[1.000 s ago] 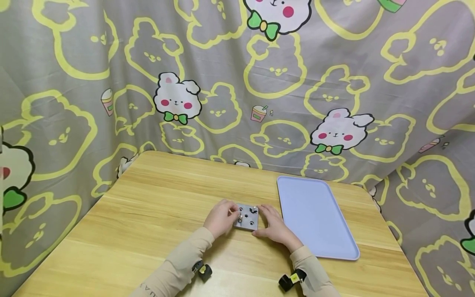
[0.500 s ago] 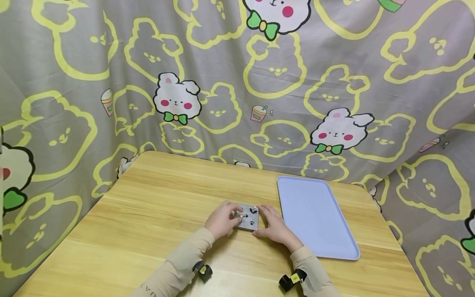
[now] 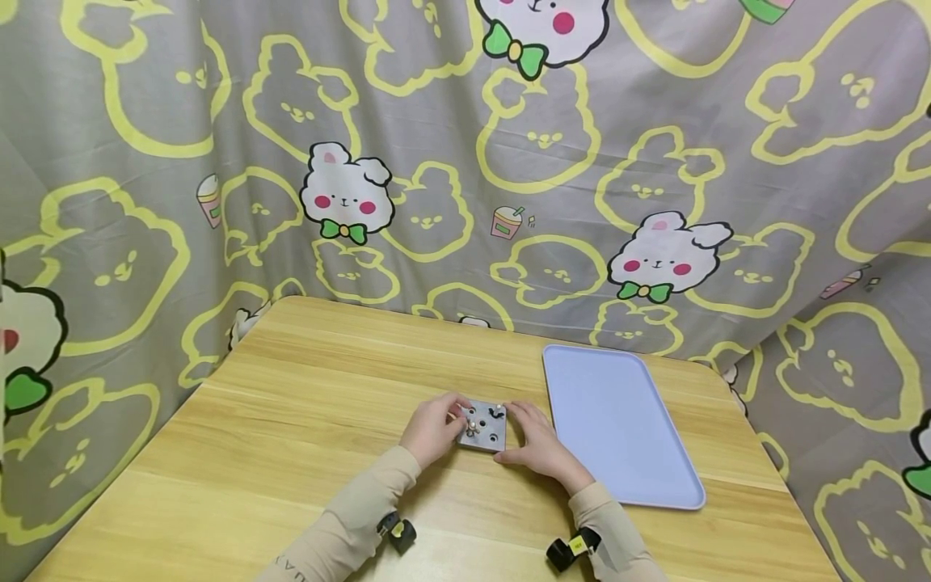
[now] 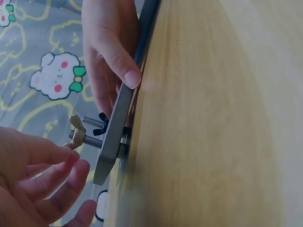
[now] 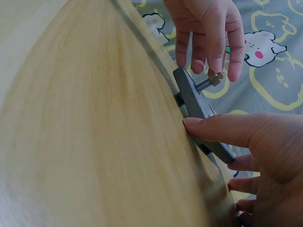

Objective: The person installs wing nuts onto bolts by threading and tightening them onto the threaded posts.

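Note:
A square grey metal plate point(image 3: 486, 440) with several holes sits just above the wooden table, on bolt heads that show beneath it. On the bolt at its left side is a brass wing nut point(image 4: 77, 131), partway along the thread. My left hand point(image 3: 432, 428) pinches one wing of it at the fingertips. Another bolt, farther off on the plate, carries a black wing nut point(image 4: 101, 124) close to the plate's face. My right hand point(image 3: 541, 446) grips the plate's right side, thumb point(image 5: 203, 126) on the near edge and fingers round the far side.
A shallow lavender tray point(image 3: 621, 428) lies to the right, close behind my right hand. The wooden table point(image 3: 291, 404) extends left and in front. A grey cartoon-print curtain point(image 3: 436, 162) hangs along the table's back and sides.
Half a second ago my left fingers reached farther over the brass wing nut and covered it. They have drawn back left, and the nut shows again, turned differently. The right hand stays put.

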A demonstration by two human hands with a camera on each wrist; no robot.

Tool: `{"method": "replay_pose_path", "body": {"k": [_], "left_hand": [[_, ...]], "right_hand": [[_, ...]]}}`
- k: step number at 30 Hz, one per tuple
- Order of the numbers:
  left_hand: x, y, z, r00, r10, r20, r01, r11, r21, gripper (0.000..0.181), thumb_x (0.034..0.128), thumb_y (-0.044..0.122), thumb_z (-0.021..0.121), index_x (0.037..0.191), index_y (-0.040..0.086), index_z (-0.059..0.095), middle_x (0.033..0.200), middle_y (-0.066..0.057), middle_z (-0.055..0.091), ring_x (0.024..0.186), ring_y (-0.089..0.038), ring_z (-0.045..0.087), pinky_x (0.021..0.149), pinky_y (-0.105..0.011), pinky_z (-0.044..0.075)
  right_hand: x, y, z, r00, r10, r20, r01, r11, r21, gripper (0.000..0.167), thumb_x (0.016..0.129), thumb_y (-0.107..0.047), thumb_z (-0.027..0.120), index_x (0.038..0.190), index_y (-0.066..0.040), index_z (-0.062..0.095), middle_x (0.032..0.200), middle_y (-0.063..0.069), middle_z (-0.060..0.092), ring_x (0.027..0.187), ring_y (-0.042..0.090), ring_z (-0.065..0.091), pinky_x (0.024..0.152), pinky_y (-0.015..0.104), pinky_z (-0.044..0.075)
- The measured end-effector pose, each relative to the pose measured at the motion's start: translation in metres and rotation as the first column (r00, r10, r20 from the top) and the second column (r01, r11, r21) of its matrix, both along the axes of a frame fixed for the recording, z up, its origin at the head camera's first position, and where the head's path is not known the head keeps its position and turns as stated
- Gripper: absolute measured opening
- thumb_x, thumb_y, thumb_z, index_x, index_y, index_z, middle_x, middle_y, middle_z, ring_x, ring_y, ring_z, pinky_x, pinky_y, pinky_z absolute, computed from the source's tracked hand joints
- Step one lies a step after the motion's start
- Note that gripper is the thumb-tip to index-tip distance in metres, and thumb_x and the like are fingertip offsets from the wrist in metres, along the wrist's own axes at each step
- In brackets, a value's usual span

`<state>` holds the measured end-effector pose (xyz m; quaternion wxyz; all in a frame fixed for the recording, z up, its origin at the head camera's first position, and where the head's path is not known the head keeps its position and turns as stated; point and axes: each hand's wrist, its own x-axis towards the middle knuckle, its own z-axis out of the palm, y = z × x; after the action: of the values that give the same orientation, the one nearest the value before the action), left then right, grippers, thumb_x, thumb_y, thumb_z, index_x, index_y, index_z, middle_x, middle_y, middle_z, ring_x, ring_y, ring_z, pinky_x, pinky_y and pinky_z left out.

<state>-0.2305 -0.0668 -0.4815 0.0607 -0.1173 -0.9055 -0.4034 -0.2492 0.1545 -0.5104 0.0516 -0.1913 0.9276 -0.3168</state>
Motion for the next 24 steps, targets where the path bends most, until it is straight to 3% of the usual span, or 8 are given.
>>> {"method": "replay_pose_path", "body": {"k": [3,8,12,18,24], "left_hand": [[0.0013,0.0006,0.0011,1.0,-0.017,0.006,0.017,1.0,0.023,0.022,0.0906,0.01,0.063,0.113,0.011,0.067,0.093,-0.003,0.074,0.081,-0.013,0.066,0.074,-0.028,0.053],[0.0037,0.001,0.004,0.987,-0.156,0.037,0.154,0.986,0.07,0.038,0.0874,0.007,0.059,0.125,0.01,0.062,0.103,-0.006,0.074,0.081,-0.019,0.069,0.074,-0.031,0.056],[0.004,0.001,0.003,0.977,-0.21,0.034,0.209,0.978,0.025,0.045,0.0844,0.011,0.064,0.129,0.013,0.06,0.107,-0.004,0.073,0.094,-0.019,0.068,0.084,-0.035,0.054],[0.0013,-0.001,0.0004,0.989,-0.135,0.06,0.133,0.991,0.027,0.041,0.0867,0.013,0.068,0.127,0.013,0.061,0.108,-0.004,0.071,0.098,-0.023,0.067,0.087,-0.041,0.055],[-0.0004,-0.0039,0.0007,0.998,-0.047,0.034,0.047,0.999,0.01,0.036,0.0861,0.01,0.067,0.121,0.013,0.064,0.106,-0.004,0.069,0.097,-0.023,0.066,0.085,-0.04,0.056]], "right_hand": [[0.0007,0.0,0.0006,1.0,0.001,0.001,-0.001,1.0,0.002,0.092,0.07,-0.034,0.084,0.145,-0.003,0.041,0.151,0.024,0.036,0.144,0.048,0.023,0.116,0.066,0.018],[0.0008,0.0005,0.0009,1.0,0.003,0.001,-0.003,1.0,0.0,0.091,0.071,-0.033,0.084,0.145,-0.003,0.041,0.151,0.025,0.036,0.144,0.049,0.023,0.115,0.067,0.018],[0.0007,0.0009,0.0004,1.0,0.003,0.003,-0.003,1.0,-0.005,0.09,0.071,-0.033,0.084,0.145,-0.004,0.042,0.151,0.025,0.036,0.144,0.049,0.022,0.115,0.067,0.018],[0.0009,0.001,-0.0005,1.0,0.003,-0.002,-0.003,1.0,-0.014,0.09,0.071,-0.033,0.083,0.145,-0.003,0.041,0.151,0.025,0.037,0.143,0.049,0.023,0.115,0.068,0.019],[0.0025,-0.0001,0.0021,1.0,0.0,0.01,0.0,1.0,-0.015,0.092,0.071,-0.034,0.083,0.146,-0.004,0.041,0.152,0.025,0.035,0.144,0.048,0.022,0.115,0.067,0.018]]}}
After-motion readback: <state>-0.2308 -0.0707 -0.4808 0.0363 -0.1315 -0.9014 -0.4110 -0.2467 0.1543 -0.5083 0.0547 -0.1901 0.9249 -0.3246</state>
